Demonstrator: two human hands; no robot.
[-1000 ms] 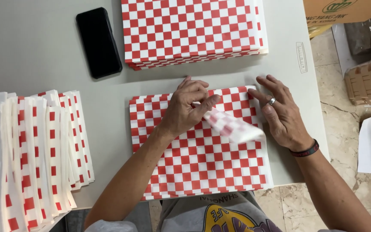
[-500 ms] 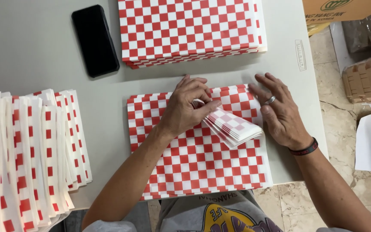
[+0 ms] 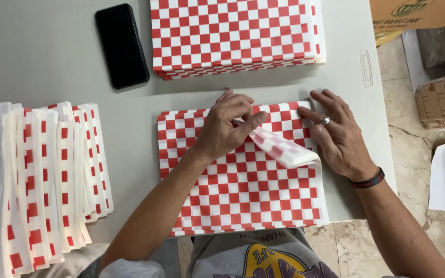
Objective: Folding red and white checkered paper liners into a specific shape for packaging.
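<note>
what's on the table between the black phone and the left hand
In the head view, only bare grey table lies between the black phone and the left hand, which rests on the checkered sheet.
</note>
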